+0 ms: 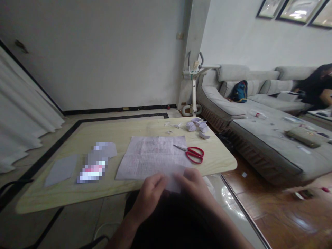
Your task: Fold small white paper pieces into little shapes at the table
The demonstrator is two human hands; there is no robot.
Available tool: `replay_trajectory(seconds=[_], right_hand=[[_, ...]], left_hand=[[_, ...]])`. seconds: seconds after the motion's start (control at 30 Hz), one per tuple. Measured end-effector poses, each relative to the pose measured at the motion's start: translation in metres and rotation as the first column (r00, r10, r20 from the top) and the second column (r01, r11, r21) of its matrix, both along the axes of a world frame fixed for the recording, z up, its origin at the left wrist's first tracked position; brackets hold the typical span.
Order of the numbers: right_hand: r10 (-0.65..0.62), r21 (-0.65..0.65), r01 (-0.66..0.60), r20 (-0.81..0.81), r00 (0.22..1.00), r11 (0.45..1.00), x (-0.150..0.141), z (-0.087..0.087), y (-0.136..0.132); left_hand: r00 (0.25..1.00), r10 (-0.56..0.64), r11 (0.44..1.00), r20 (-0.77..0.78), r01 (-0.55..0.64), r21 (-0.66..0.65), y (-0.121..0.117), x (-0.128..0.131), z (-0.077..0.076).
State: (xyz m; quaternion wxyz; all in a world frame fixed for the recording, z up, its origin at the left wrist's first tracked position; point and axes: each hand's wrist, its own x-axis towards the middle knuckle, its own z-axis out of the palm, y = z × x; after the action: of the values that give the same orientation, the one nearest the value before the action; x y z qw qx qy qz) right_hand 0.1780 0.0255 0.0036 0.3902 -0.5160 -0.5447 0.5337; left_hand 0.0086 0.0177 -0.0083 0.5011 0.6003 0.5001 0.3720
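Observation:
Between my two hands, at the table's near edge, is a small piece of white paper [173,180], slightly blurred. My left hand [153,188] pinches its left side, and my right hand [192,181] grips its right side. Just beyond them a large printed sheet [153,155] with fold creases lies flat. Scissors [194,154] with red handles rest on the sheet's right edge, their blades pointing left. Several folded paper pieces [199,126] are grouped at the far right of the table, with small paper scraps [173,125] to their left.
The pale wooden table [103,188] also bears a blank sheet [62,169] and a pixelated item [94,166] on the left. A grey sofa [267,141] stands to the right, with a blue backpack [240,92] on it. A person [317,86] sits at the far right.

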Motion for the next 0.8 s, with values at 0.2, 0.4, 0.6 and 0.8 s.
replay_trajectory(seconds=[0.2,0.4,0.6,0.8], right_hand=[[0.02,-0.007,-0.021,-0.031,0.999,1.0,0.0001,0.0022,-0.0021],[0.034,-0.004,-0.034,-0.057,0.998,0.999,0.0004,0.0014,-0.0026],[0.013,0.023,-0.012,-0.008,1.0,1.0,0.0002,-0.0006,-0.0014],[0.041,0.095,-0.049,0.082,0.996,0.994,-0.0036,0.0,-0.0047]], left_hand=[[1.0,-0.007,1.0,0.011,0.007,0.0,-0.0009,0.0,-0.0039],[0.999,-0.002,1.0,-0.035,0.003,0.027,-0.0009,-0.0012,-0.0073],[0.999,0.028,0.998,-0.039,-0.026,0.051,-0.0015,-0.0001,-0.0059],[0.982,0.182,0.967,0.044,-0.187,0.175,0.0019,0.0036,-0.0016]])
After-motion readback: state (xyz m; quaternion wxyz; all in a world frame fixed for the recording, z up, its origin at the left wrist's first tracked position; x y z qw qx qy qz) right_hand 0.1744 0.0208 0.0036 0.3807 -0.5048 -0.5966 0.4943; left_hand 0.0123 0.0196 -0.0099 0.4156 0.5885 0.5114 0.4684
